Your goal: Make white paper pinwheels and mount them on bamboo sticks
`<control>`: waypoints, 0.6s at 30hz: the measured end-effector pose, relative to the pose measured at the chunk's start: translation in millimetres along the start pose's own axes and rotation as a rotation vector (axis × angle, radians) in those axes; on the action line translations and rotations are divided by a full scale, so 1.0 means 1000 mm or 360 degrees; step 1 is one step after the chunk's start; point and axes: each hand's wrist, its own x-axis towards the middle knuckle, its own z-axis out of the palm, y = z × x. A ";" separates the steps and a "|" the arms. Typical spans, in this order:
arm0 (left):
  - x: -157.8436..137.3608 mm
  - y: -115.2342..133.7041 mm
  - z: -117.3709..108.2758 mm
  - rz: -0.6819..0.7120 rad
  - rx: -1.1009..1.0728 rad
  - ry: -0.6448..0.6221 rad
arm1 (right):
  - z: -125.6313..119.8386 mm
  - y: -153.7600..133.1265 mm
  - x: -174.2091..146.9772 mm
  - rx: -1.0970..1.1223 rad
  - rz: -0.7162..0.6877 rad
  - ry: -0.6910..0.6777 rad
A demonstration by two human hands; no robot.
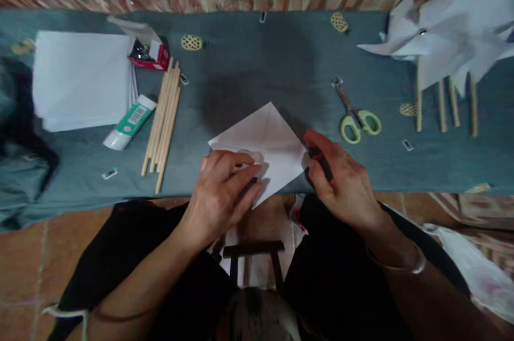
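Note:
A white sheet of paper (pixel 281 156) lies turned like a diamond at the front edge of the cloth-covered table, crease lines running across it. Its front corner juts past the edge. My left hand (pixel 223 188) is closed on the folded left part of the sheet, fingertips bringing a flap towards the middle. At the right corner, my right hand (pixel 341 177) has its thumb and forefinger around the paper's edge; the other fingers are curled and partly hidden. Right of the sheet lie scissors (pixel 353 114) with pale green handles, blades pointing away.
On the left are a stack of white paper (pixel 82 81), a glue tube (pixel 130 122), a red box of small metal pieces (pixel 150 54) and several wooden sticks (pixel 163 121). Several white paper pinwheels (pixel 425 36) on sticks lie at the right. A wooden stool (pixel 254 249) stands below.

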 end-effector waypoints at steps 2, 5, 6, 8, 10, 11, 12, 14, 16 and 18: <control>-0.005 0.007 0.004 0.0055 0.0020 -0.0099 | 0.000 0.000 0.001 0.0014 0.0008 -0.0001; -0.010 0.015 0.009 0.0114 0.0068 -0.0192 | -0.001 -0.001 0.001 0.0046 0.0020 0.0014; -0.011 0.016 0.010 0.0125 0.0087 -0.0204 | -0.001 -0.001 0.000 0.0060 0.0024 0.0021; -0.011 0.016 0.010 0.0126 0.0114 -0.0202 | -0.001 -0.003 -0.001 0.0088 0.0046 0.0026; -0.011 0.013 0.008 0.0121 0.0129 -0.0176 | -0.001 -0.004 -0.002 0.0114 0.0085 0.0024; -0.012 0.012 0.006 0.0117 0.0140 -0.0168 | 0.000 -0.005 -0.002 0.0127 0.0100 0.0020; -0.012 0.010 0.004 0.0110 0.0156 -0.0165 | 0.000 -0.006 -0.003 0.0137 0.0107 0.0013; -0.014 0.006 -0.002 0.0093 0.0200 -0.0172 | 0.000 -0.008 -0.004 0.0144 0.0091 -0.0001; -0.017 0.002 -0.007 0.0073 0.0243 -0.0182 | -0.001 -0.010 -0.004 0.0136 0.0053 -0.0001; -0.019 -0.003 -0.012 0.0068 0.0287 -0.0165 | -0.002 -0.011 -0.003 0.0132 0.0008 0.0005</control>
